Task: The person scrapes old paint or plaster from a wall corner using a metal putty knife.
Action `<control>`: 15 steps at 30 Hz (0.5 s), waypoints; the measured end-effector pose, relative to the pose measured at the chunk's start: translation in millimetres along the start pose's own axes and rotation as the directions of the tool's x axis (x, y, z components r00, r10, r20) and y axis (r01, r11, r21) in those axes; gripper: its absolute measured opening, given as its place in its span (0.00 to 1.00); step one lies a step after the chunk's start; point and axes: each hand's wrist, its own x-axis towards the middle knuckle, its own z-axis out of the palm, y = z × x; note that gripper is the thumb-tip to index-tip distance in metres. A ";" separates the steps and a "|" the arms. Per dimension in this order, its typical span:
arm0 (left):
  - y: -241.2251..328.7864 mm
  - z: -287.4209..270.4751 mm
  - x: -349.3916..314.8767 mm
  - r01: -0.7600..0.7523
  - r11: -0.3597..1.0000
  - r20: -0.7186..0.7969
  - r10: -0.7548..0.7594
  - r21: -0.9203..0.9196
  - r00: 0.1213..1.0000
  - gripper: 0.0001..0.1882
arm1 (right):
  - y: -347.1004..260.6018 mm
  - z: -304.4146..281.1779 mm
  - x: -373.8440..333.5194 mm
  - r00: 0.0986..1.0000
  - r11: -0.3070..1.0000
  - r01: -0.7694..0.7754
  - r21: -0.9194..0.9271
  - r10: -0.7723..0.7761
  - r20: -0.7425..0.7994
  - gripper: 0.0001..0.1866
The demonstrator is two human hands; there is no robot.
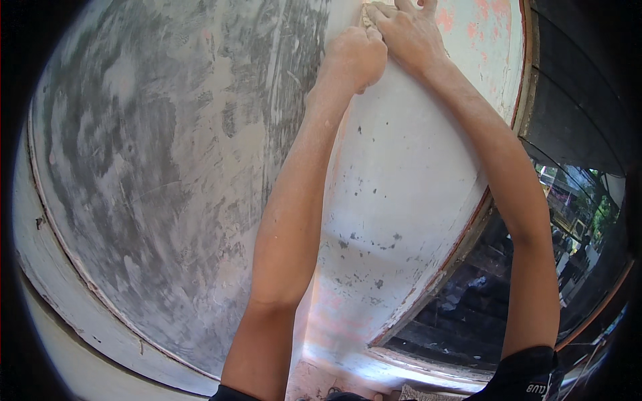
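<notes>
Both arms reach up along the corner where a grey-streaked wall point(194, 154) meets a narrower white wall point(401, 160). My left hand point(358, 57) is a closed fist at the top of this corner, knuckles against the edge. A small, rough tan piece point(366, 16) shows just above its thumb; whether it is a held scrap or part of the wall, I cannot tell. Right beside it, my right hand point(406, 33) lies on the white wall with its fingers apart, the nearest ones touching the tan piece. Pale dust coats both hands and forearms. The topmost fingertips are partly cut off by the frame.
A worn wooden frame point(461, 250) edges the white wall on the right, around dark glass panes point(455, 314) with reflections. Dark slats point(575, 87) stand at the upper right. A pale ledge or trim point(73, 294) curves along the lower left. Pink patches and chips mark the white wall.
</notes>
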 end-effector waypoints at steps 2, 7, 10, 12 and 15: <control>1.7 0.9 -4.3 -0.079 0.997 -0.034 0.080 0.020 0.996 0.25 | -1.0 0.7 -1.6 1.000 1.000 -0.014 0.017 0.014 0.017 0.10; 17.5 1.5 -3.7 0.140 0.987 0.001 -0.140 -0.085 0.990 0.20 | 3.4 1.1 -0.6 0.999 0.996 -0.032 0.082 0.034 -0.019 0.10; -8.3 3.5 0.1 -0.213 0.964 -0.082 0.228 0.159 0.970 0.18 | -1.9 -0.7 1.4 0.999 0.999 -0.016 0.040 0.017 -0.030 0.09; -8.9 3.5 3.1 -0.232 0.943 -0.083 0.258 0.239 0.963 0.17 | -0.6 -3.1 4.0 1.000 0.998 -0.019 0.053 0.019 -0.008 0.10; 12.5 1.7 7.1 -0.113 0.975 -0.034 0.121 0.190 0.992 0.16 | 6.8 1.7 3.7 0.999 0.997 -0.036 0.069 0.036 0.000 0.10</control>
